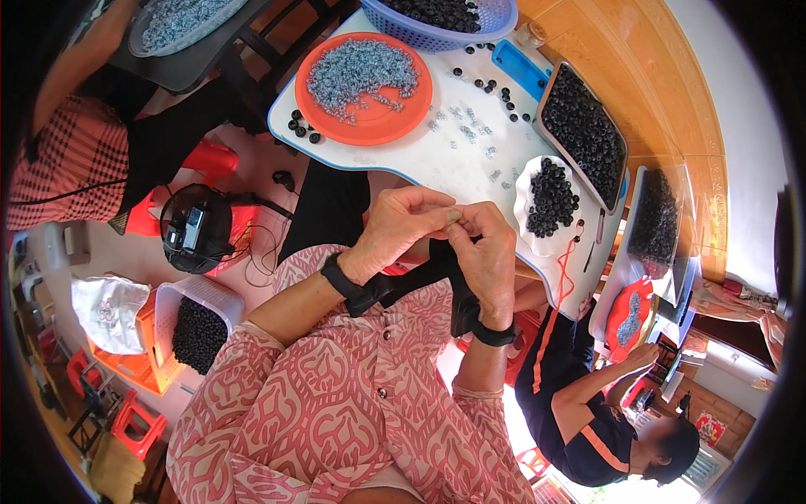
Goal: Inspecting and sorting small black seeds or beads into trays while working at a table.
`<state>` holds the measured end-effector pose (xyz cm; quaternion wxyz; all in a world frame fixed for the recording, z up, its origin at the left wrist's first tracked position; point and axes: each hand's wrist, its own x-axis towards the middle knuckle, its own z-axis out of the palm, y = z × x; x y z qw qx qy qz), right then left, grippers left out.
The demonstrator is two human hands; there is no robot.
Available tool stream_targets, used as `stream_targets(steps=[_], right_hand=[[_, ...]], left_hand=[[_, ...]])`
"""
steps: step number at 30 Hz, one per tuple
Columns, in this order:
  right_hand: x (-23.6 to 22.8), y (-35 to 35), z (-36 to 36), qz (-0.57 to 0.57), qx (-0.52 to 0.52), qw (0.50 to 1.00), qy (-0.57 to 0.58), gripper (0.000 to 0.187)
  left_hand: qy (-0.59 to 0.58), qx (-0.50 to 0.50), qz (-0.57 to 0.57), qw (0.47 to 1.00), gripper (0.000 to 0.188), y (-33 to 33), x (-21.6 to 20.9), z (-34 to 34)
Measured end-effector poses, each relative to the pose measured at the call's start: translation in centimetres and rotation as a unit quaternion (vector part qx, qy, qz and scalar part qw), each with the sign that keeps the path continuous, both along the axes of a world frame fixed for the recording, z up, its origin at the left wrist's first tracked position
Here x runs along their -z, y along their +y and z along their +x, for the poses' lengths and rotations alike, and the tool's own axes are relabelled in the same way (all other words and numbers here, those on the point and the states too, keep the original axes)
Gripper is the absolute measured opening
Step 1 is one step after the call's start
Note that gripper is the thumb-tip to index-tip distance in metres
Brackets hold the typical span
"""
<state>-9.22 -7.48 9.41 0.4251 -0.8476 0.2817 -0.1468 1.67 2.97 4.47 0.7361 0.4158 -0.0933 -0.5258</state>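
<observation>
A: Presently, what is held in the hands?

B: A small pale part (454,215) is pinched between the fingertips of the left hand (401,228) and the right hand (487,252); its kind cannot be told, as most of it is covered. Both sets of fingers are clenched on it, and the two hands are pressed together above the lap. Black straps (395,286) are worn at both wrists.

A: And what is noted beyond the fingers?

B: A white table (453,164) is seen just past them. Near the right fingers, a white dish of black rings (552,198) is set. Farther out, an orange plate of small silvery parts (363,74) is placed, well apart from the left fingers, with loose black rings scattered beside it. A dark tray of black rings (583,133) lies beyond the white dish, and a blue basket (445,21) at the far edge.

A: Other persons?

B: A second person's hand (642,357) is seen below right, at another table.
</observation>
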Motion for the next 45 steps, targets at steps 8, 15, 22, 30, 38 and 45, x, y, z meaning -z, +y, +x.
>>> stream_targets(steps=[8, 15, 22, 30, 38, 45], right_hand=[[0.6, 0.6, -0.2, 0.045, 0.086, 0.995, -0.007, 0.012], [1.4, 0.7, -0.4, 0.064, 0.091, 0.993, -0.034, 0.016], [1.9, 1.1, -0.2, 0.166, 0.123, 0.97, -0.129, 0.013], [2.9, 0.6, -0.3, 0.078, 0.107, 0.984, -0.117, 0.01], [2.7, 0.5, 1.0, 0.021, 0.102, 0.99, -0.096, 0.01], [2.7, 0.3, 1.4, 0.03, 0.08, 0.99, -0.112, 0.01]], left_hand=[[-0.121, -0.002, 0.0, 0.993, 0.024, -0.3, 0.9, -0.7], [-0.134, -0.019, 0.013, 0.991, 0.019, -0.3, 1.3, -1.1], [-0.009, -0.039, -0.042, 0.998, 0.018, -0.2, 0.7, -0.4], [0.066, -0.021, -0.072, 0.995, 0.019, 0.1, 1.2, 0.3], [0.137, -0.034, -0.066, 0.988, 0.023, 0.1, 1.1, 1.2], [0.129, -0.041, -0.071, 0.988, 0.025, -0.3, 0.7, 1.6]])
